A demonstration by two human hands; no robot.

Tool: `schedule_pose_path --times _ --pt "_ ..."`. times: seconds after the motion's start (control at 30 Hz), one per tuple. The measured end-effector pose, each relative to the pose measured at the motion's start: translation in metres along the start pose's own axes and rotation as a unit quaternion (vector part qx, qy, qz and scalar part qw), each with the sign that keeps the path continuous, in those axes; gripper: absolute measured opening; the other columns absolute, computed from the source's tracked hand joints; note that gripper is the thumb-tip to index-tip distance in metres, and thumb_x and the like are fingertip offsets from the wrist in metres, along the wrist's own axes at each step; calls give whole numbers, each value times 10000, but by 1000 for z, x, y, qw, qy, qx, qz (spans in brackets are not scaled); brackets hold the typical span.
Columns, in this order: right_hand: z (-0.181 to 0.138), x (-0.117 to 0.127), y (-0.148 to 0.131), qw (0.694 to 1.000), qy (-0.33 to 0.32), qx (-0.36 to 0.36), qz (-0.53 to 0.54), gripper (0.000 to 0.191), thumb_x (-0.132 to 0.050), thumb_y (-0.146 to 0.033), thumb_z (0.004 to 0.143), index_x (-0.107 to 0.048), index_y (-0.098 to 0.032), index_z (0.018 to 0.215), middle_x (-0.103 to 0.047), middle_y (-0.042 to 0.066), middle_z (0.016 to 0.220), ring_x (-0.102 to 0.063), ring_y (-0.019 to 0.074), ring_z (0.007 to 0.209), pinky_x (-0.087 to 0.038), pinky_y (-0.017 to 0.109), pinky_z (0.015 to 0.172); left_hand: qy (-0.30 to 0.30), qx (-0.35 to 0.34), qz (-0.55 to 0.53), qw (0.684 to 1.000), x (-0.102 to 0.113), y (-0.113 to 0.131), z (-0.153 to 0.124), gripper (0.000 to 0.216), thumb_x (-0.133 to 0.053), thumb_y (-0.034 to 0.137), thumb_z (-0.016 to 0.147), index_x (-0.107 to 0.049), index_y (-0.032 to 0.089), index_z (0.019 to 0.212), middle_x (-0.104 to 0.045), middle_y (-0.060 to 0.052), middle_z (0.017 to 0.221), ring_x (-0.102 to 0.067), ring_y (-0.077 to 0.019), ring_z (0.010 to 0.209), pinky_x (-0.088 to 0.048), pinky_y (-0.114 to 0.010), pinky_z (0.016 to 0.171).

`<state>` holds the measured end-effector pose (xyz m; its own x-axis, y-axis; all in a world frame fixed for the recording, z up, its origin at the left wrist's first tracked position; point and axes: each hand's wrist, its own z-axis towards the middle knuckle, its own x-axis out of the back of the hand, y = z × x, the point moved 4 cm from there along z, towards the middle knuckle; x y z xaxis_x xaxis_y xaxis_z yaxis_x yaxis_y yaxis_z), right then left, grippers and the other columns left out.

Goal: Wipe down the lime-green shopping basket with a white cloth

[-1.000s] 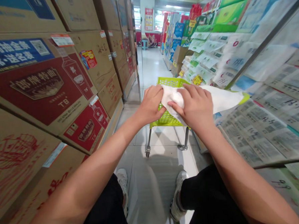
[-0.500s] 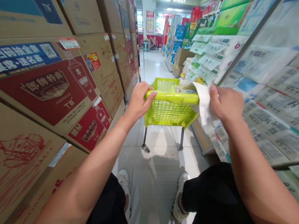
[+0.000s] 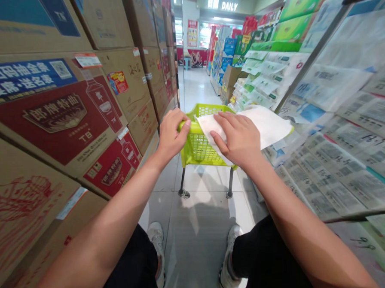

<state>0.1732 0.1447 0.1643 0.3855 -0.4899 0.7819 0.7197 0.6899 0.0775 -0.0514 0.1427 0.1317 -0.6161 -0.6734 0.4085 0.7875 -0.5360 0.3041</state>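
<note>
Since half a second ago, the right hand (image 3: 239, 137) has come back leftward from the far right end of the handle, and the white cloth (image 3: 270, 125), which was hanging off that end, now lies spread across it. This hand rests palm down on the cloth, its fingers extended and thumb set apart, pressing rather than pinching. Beside it, the left hand (image 3: 172, 134) is curled around the left end of the green handle (image 3: 193, 127), its thumb lying on top. Cloth covers the right part of the handle and sticks out past the right hand toward the packs. Below and behind the handle sits the green cart (image 3: 196, 154), its basket pierced with holes, standing on thin metal legs (image 3: 230, 183) with casters. Nearer the wearer, two white shoes (image 3: 156, 232) stand apart on the tiled floor (image 3: 194, 242), under black trousers (image 3: 266, 254). Stacked cardboard boxes (image 3: 55, 116) line the left side, several printed red. Plastic-wrapped packs (image 3: 342, 170) fill the right, a slanted pole (image 3: 320, 53) among them. Far ahead, a lit sign (image 3: 229, 6) reads "DAILY".
</note>
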Motion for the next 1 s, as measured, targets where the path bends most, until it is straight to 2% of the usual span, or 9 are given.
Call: schedule_pose_path --times 0.1,0.17,0.33,0.43,0.6,0.7,0.8,0.9,1.0 --pt "11 4 -11 1000 -27 0 -1 654 -314 -580 1146 -666 -173 1518 -664 161 1561 -626 344 1386 -436 479 1167 -8 -11 11 1000 1 -2 0 522 -320 680 1118 -516 266 869 -613 -46 875 -568 -260 863 -453 -440 815" --pt "15 9 -3 999 -41 -35 -1 686 -271 -608 1146 -691 -187 1486 -709 161 1495 -657 353 1335 -466 479 1110 -10 -13 14 1000 2 -7 1 506 -338 675 1115 -512 268 869 -606 -47 879 -562 -262 865 -442 -440 814" --pt "3 19 68 968 -104 -228 -35 883 -192 -807 1075 -831 -202 1146 -814 195 1080 -745 411 1050 -515 519 887 -19 1 11 1000 -2 -28 6 505 -368 686 1096 -564 267 892 -597 -56 885 -554 -273 884 -441 -461 863" --pt "-7 22 97 958 -99 -266 -43 968 -152 -877 1035 -844 -201 1053 -795 202 952 -749 414 977 -512 533 856 -18 19 10 1000 -8 -40 6 520 -367 697 1089 -615 270 925 -601 -67 906 -571 -288 927 -460 -499 927" --pt "-10 16 84 968 -63 -239 -49 900 -143 -780 1093 -809 -184 1195 -783 202 999 -730 400 1059 -493 516 903 7 17 2 1000 -17 -43 2 566 -331 739 1097 -655 281 1017 -635 -94 1007 -619 -325 1083 -496 -564 1004" --pt "-5 6 66 974 -47 -217 -50 836 -145 -688 1134 -724 -128 1355 -763 221 1141 -689 410 1176 -471 521 971 23 14 15 1000 -22 -25 1 551 -316 705 1113 -661 277 1071 -647 -119 1212 -576 -350 1288 -454 -606 1104" --pt "0 -5 47 987 10 -159 -29 750 -178 -633 1150 -697 -140 1375 -736 223 1266 -654 398 1233 -443 535 1039 31 37 42 998 -30 6 1 488 -422 687 1085 -670 271 1029 -645 -122 1356 -439 -384 1483 -346 -635 1208" --pt "2 -13 25 995 53 -84 -11 636 -250 -578 1157 -691 -176 1377 -719 199 1371 -623 374 1298 -411 537 1110 1 57 61 997 -42 29 5 435 -536 675 1032 -662 259 1005 -704 -138 1261 -491 -409 1414 -309 -620 1218" --pt "2 -14 12 998 60 -31 0 559 -293 -532 1159 -654 -206 1432 -693 167 1463 -597 346 1353 -409 512 1135 -2 73 68 995 -47 30 8 409 -566 644 1020 -640 245 972 -722 -141 1122 -547 -421 1319 -322 -604 1184"
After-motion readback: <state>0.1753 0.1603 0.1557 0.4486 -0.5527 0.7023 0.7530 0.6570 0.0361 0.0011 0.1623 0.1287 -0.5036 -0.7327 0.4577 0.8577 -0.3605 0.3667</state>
